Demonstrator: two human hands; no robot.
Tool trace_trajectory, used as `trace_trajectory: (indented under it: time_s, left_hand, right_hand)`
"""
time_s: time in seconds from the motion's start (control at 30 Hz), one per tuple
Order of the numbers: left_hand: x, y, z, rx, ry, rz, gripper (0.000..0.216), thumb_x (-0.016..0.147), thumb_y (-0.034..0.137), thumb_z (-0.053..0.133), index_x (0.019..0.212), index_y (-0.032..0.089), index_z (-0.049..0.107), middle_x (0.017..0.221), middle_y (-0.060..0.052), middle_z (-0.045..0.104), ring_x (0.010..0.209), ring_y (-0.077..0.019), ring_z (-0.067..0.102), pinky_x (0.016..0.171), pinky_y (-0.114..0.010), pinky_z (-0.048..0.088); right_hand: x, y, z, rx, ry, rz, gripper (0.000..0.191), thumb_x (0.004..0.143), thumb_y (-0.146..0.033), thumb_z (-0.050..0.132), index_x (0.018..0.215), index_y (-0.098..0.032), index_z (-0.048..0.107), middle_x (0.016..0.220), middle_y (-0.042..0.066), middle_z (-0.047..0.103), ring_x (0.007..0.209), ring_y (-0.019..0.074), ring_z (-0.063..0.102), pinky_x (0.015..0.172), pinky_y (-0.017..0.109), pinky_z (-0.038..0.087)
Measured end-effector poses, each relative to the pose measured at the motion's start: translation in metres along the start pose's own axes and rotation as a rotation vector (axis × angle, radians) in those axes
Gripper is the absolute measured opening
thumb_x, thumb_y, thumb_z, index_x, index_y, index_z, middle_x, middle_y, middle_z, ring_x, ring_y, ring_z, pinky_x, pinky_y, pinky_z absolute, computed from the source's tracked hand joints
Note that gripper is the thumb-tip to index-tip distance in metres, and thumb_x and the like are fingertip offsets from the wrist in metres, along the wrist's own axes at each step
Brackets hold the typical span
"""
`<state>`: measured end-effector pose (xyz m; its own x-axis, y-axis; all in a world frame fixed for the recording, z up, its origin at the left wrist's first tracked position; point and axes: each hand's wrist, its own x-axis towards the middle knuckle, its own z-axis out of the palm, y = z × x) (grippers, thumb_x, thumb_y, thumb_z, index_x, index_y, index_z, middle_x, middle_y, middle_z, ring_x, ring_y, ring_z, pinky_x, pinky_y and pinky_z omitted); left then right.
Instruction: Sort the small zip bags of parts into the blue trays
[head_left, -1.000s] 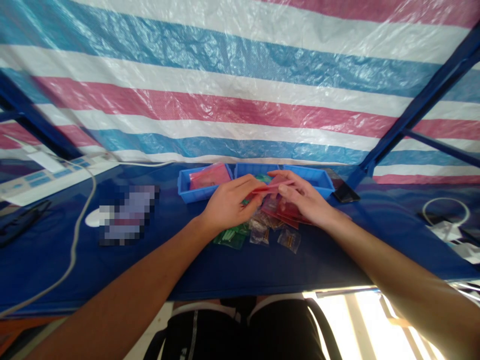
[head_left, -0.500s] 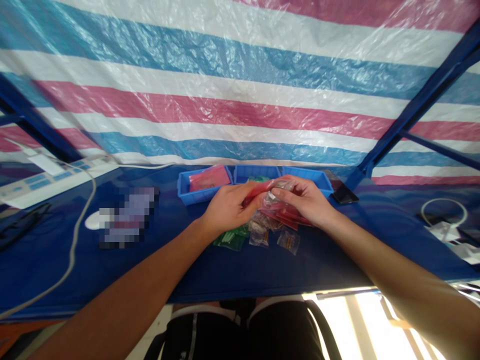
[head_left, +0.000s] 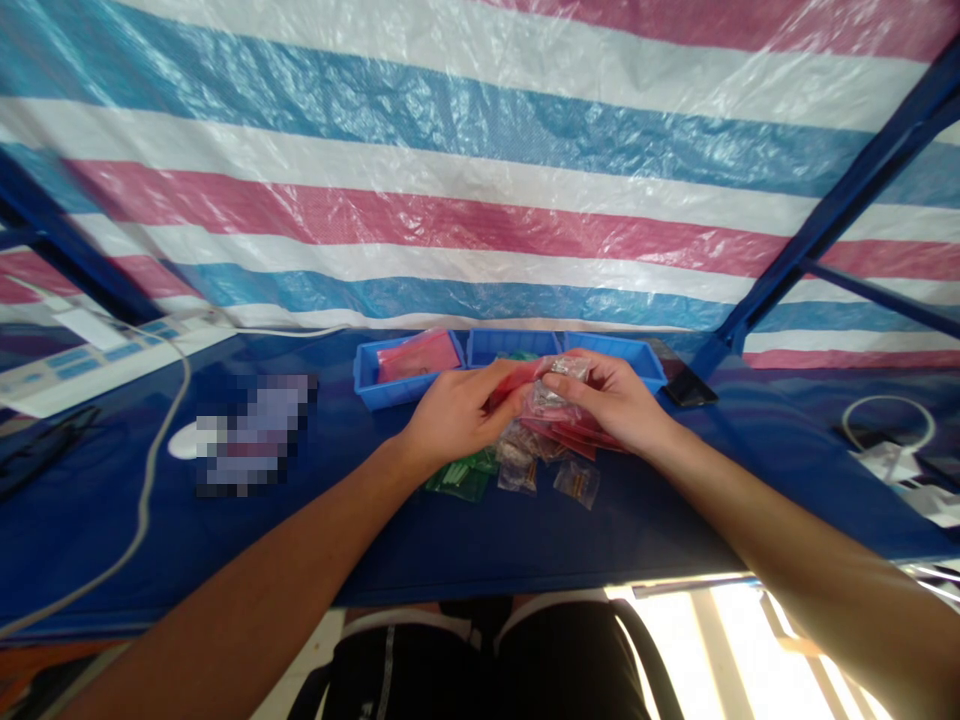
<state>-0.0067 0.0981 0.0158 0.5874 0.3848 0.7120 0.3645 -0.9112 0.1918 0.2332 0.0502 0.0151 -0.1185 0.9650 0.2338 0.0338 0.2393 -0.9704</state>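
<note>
My left hand (head_left: 457,412) and my right hand (head_left: 609,398) meet over the middle of a blue table (head_left: 375,520). Both pinch a red plastic bag (head_left: 525,378) between them, and the right fingers also hold a small clear packet (head_left: 564,368) at its mouth. Under the hands lies a pile of small bags: red ones (head_left: 570,436), green ones (head_left: 463,476) and clear ones with brown parts (head_left: 577,482). Just behind stand three blue trays (head_left: 367,380), the left one holding red bags (head_left: 418,354).
A striped pink, blue and white tarp (head_left: 480,180) hangs behind the table, with blue frame bars (head_left: 825,230) at both sides. A white power strip (head_left: 82,355) and cable (head_left: 150,480) lie at left, a dark phone (head_left: 690,390) and a coiled white cable (head_left: 892,425) at right.
The flat red bag held between my hands has been pulled open and a small clear packet has come to its mouth in my right fingers. The arms have barely moved.
</note>
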Motion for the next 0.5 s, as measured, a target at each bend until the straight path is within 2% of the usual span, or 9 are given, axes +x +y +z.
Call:
trace_trajectory:
  time_s: [0.3,0.5]
  left_hand:
    - [-0.0008,0.0004,-0.0015,0.018,-0.07,0.005,0.033,0.107,0.034,0.06,0.137,0.021,0.067,0.099,-0.002,0.083,0.07,-0.0142,0.075,0.067,-0.024,0.05]
    - [-0.0006,0.0016,-0.0019,0.042,-0.102,0.066,0.035,0.105,0.033,0.06,0.137,0.021,0.067,0.105,-0.003,0.084,0.072,-0.0164,0.076,0.065,-0.026,0.05]
  right_hand:
    - [-0.0023,-0.0028,0.0023,-0.005,-0.003,0.007,0.033,0.088,-0.051,0.088,0.106,-0.024,0.08,0.095,0.001,0.081,0.082,0.0203,0.074,0.079,0.032,0.057]
    - [-0.0065,-0.0078,0.0017,-0.147,-0.039,-0.035,0.035,0.09,-0.054,0.085,0.108,-0.025,0.079,0.093,0.002,0.079,0.078,0.0213,0.071,0.072,0.033,0.055]
